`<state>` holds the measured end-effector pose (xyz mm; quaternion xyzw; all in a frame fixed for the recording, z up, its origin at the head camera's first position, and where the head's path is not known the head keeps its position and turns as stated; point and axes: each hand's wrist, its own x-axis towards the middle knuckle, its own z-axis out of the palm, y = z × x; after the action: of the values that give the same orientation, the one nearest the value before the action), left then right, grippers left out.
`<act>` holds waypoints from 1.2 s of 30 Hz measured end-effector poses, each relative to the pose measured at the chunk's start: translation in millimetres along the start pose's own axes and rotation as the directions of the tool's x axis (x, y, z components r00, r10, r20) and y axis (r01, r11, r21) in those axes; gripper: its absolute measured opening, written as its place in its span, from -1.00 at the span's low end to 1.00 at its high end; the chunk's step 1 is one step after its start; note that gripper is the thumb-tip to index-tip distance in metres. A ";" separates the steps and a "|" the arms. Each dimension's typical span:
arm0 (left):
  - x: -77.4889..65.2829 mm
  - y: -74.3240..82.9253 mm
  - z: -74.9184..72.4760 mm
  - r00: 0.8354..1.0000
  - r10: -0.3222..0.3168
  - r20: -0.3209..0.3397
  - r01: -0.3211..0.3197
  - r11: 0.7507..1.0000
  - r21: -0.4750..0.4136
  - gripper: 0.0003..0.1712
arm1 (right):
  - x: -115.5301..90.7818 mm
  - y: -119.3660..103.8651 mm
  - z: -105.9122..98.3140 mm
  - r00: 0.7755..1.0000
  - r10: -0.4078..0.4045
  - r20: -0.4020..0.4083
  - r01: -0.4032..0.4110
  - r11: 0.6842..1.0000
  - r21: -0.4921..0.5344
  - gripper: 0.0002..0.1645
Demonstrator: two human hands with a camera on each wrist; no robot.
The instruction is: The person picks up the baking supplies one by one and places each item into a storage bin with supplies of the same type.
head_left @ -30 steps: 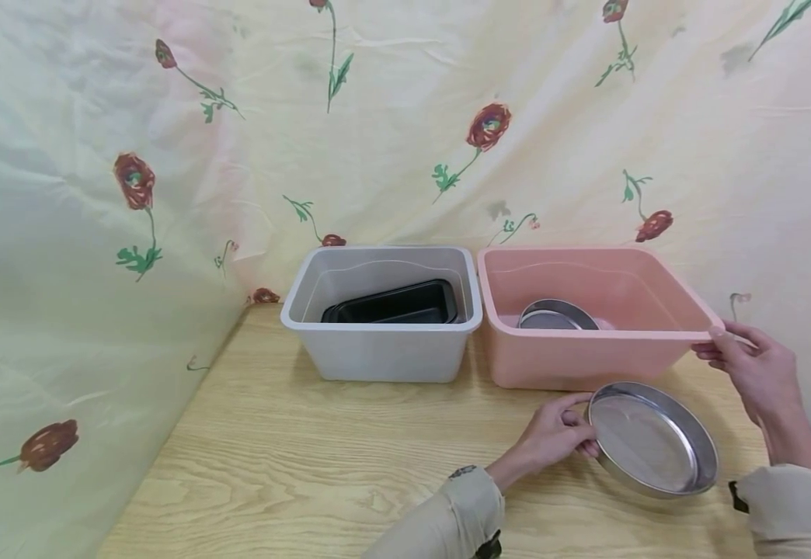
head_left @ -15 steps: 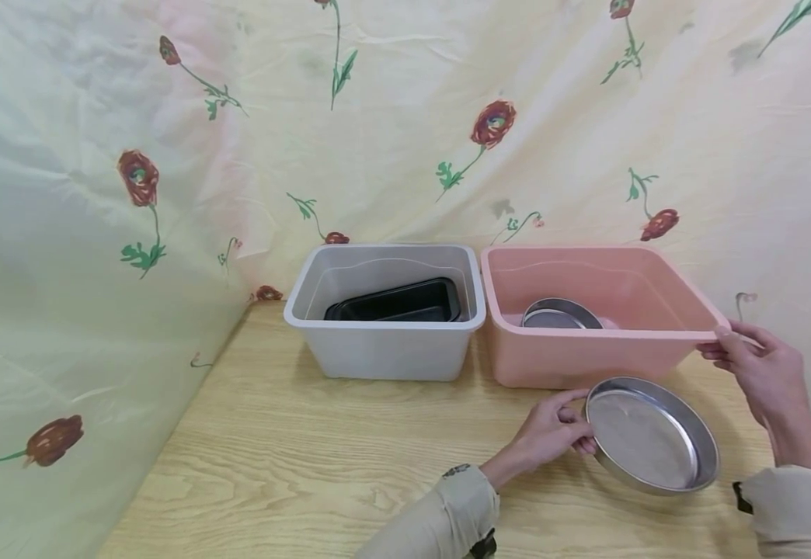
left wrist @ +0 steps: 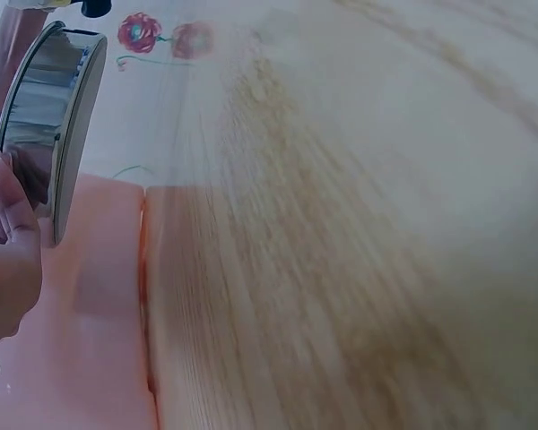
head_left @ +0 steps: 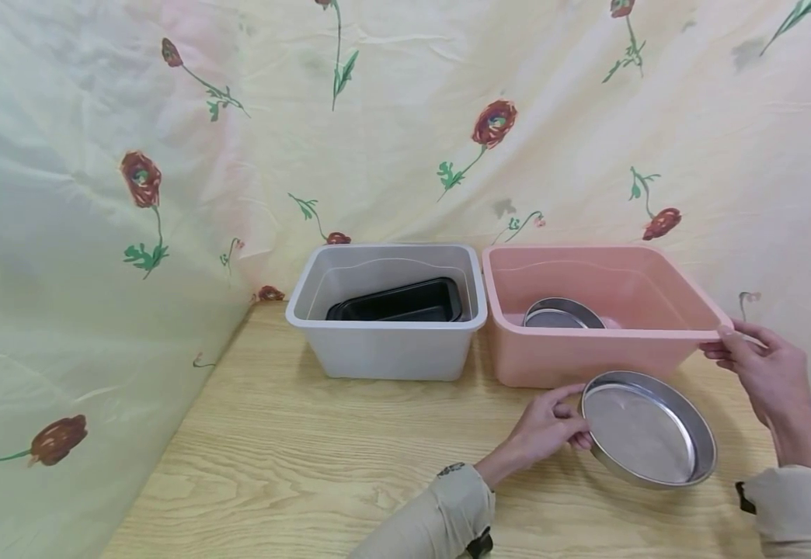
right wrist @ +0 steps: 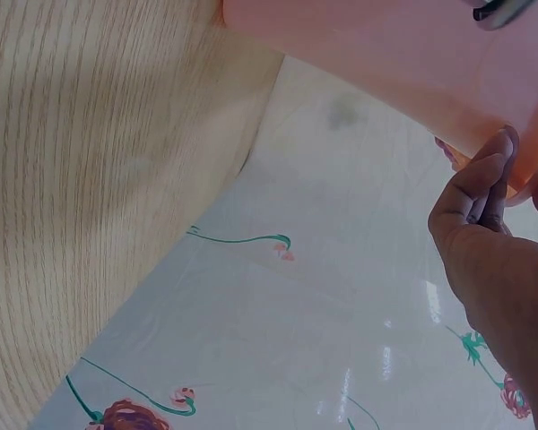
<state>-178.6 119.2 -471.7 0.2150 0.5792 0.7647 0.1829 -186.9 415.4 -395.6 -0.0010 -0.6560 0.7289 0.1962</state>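
Note:
A round metal cake pan (head_left: 646,435) is held tilted above the table, in front of the pink bin (head_left: 587,361). My left hand (head_left: 541,427) pinches its left rim between thumb and fingers. In the left wrist view the pan (left wrist: 76,134) appears side-on, with the left hand (left wrist: 13,260) at its edge. My right hand (head_left: 772,373) grips the front right corner of the pink bin's rim. The right wrist view shows the curled fingers of that hand (right wrist: 484,224) under the rim. Inside the pink bin lies another round metal pan (head_left: 562,310), partly hidden by the front wall.
Left of the pink bin stands a grey bin (head_left: 391,353) holding dark rectangular baking pans (head_left: 405,299). Both bins sit on a wood-grain table (head_left: 294,458) against a flowered cloth backdrop (head_left: 391,116).
The left hand and the cake pan have shifted slightly up and to the left. My right hand keeps its hold on the pink bin's corner, and the head view has turned a little.

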 end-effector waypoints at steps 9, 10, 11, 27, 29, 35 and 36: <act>-0.6 3.4 -0.9 1.000 0.001 -0.010 -0.001 1.000 0.020 -0.35 | 2.1 0.3 -0.7 1.000 0.014 -0.012 -0.015 0.998 -0.064 -0.72; -0.4 3.7 -1.0 1.000 0.002 -0.010 -0.002 1.000 0.018 -0.35 | 2.5 0.3 -0.9 1.000 0.017 -0.012 -0.018 0.998 -0.061 -0.73; -0.3 4.0 -1.1 1.000 0.003 -0.009 -0.003 1.000 0.016 -0.35 | 3.0 0.3 -1.0 1.000 0.020 -0.012 -0.021 0.998 -0.059 -0.73; -0.3 10.3 -5.0 0.999 0.044 0.020 -0.043 0.999 -0.014 -0.35 | 0.2 -2.0 1.6 0.999 0.039 -0.035 -0.043 0.993 -0.114 -0.78; -0.6 11.3 -5.3 0.999 0.046 0.025 -0.046 0.999 -0.015 -0.35 | 0.2 -2.7 1.7 0.998 0.047 -0.039 -0.051 0.991 -0.122 -0.78; -2.4 16.4 -5.2 0.998 0.047 0.035 -0.047 0.999 -0.008 -0.35 | 0.2 -3.0 1.7 0.999 0.044 -0.027 -0.045 0.998 -0.037 -0.71; -2.6 17.4 -5.0 0.998 0.048 0.036 -0.048 0.999 -0.007 -0.35 | 0.2 -2.8 1.7 0.999 0.042 -0.025 -0.042 0.999 -0.024 -0.70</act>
<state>-179.6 109.3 -456.5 0.2419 0.5683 0.7666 0.1756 -186.7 414.1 -392.6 -0.0259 -0.6622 0.7247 0.1887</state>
